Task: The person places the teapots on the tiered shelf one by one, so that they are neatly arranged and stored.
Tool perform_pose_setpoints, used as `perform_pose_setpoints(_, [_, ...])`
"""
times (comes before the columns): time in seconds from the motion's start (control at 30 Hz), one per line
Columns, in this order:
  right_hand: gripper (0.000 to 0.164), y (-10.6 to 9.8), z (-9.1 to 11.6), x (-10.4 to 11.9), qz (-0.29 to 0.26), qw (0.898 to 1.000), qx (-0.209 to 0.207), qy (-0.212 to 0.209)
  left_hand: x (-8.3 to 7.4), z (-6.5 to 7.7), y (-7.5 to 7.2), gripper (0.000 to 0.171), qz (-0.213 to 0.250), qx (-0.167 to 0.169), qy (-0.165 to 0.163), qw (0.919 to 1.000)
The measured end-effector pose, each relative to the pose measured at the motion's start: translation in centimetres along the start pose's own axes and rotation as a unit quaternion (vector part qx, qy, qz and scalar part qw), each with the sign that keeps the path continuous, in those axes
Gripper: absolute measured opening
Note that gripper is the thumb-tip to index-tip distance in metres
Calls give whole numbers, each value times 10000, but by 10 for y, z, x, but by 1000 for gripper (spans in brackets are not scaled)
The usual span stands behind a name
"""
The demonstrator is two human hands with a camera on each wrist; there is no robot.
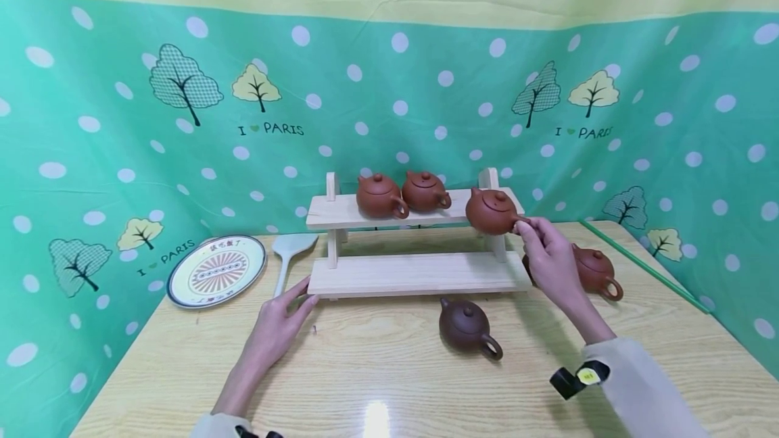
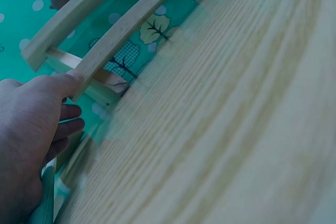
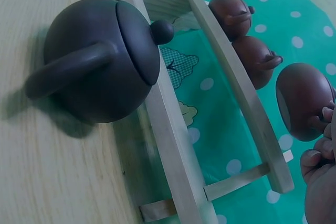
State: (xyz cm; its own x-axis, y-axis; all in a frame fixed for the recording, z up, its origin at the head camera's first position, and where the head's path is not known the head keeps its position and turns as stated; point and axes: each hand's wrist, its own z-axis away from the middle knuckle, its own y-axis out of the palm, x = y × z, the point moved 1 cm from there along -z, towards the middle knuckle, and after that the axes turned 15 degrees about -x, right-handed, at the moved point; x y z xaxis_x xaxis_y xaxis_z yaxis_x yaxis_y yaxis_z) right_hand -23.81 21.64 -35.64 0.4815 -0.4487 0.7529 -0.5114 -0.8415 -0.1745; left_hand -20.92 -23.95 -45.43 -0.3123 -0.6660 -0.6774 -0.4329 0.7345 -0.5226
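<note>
My right hand (image 1: 554, 262) pinches the handle of a reddish-brown teapot (image 1: 490, 212). This teapot is over the right end of the upper board of a two-tier wooden shelf (image 1: 420, 274); in the right wrist view a gap separates it from the board (image 3: 236, 80). Two similar teapots, a left one (image 1: 377, 196) and a middle one (image 1: 424, 190), sit on the upper board. At the lower board's left end, my left hand (image 1: 276, 326) grips the corner, thumb along the front edge. A dark brown teapot (image 1: 464, 326) stands on the table before the shelf.
Behind my right wrist stands another reddish-brown teapot (image 1: 593, 269), partly hidden, with a dark shape beside it. A green stick (image 1: 645, 265) lies at the far right. On the left are a patterned plate (image 1: 219, 270) and a pale spatula (image 1: 292, 245). A dotted curtain (image 1: 389, 100) encloses the table.
</note>
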Motion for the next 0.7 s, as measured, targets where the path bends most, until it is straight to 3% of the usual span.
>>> perform_pose_setpoints(0.37, [25,13,-11,-3,126,9997,62,206,0,0,-1,55,-61,26,-72,10000])
perform_pose_setpoints(0.7, [26,23,-18,-8,358,9992,120,134,-1,0,0,55,-35,16,-51,10000])
